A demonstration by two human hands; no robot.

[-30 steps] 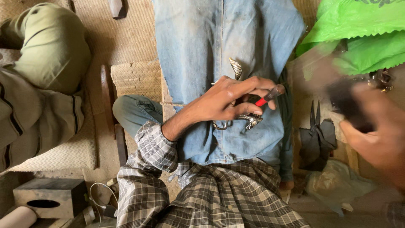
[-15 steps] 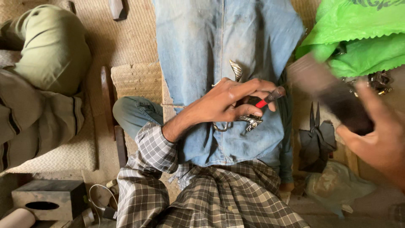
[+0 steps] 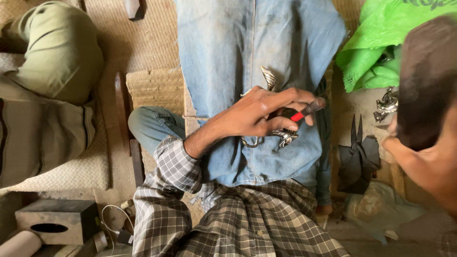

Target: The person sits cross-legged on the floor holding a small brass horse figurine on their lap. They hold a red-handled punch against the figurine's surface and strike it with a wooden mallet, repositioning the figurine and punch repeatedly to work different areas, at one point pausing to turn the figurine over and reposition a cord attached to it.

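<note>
My left hand [image 3: 257, 116] rests on a blue denim cloth [image 3: 247, 47] spread over my lap. Its fingers pinch a thin tool with a red and black end [image 3: 307, 111] and press down on a small silver metal piece [image 3: 285, 137] that curves out from under the palm. My right hand [image 3: 428, 166] is raised at the right edge, close to the camera and blurred. It grips a dark brown blocky object [image 3: 423, 81], whose exact shape I cannot make out.
Black pliers [image 3: 357, 135] lie on a dark cloth to the right, with small silver pieces [image 3: 388, 103] and a green plastic bag [image 3: 381, 47] beyond them. Another person's olive-trousered leg [image 3: 52, 57] lies at left on a woven mat [image 3: 143, 43]. A grey box [image 3: 57, 219] sits at bottom left.
My right hand has lifted the dark object higher and nearer the camera. My left hand has stayed on the silver piece with the tool.
</note>
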